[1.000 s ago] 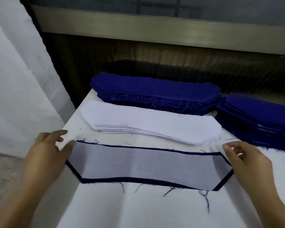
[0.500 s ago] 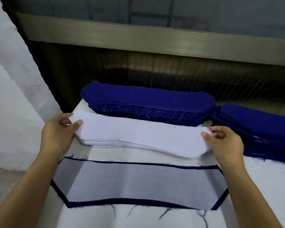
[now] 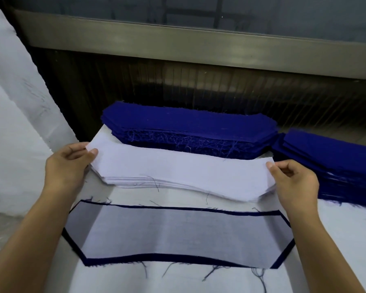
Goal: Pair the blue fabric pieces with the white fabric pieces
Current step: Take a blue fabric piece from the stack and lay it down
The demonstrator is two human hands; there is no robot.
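Grip is shifted from the finished pair (image 3: 178,235) near the tabletop's (image 3: 114,280) front edge to the white stack (image 3: 178,172) behind it, pinched at its ends by left hand (image 3: 69,166) and right hand (image 3: 294,182), so another pairing is judged begun.

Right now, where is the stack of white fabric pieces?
Head view: the white stack lies mid-table, between the blue stack behind and the white-on-blue pair in front, left hand and right hand pinching its ends.
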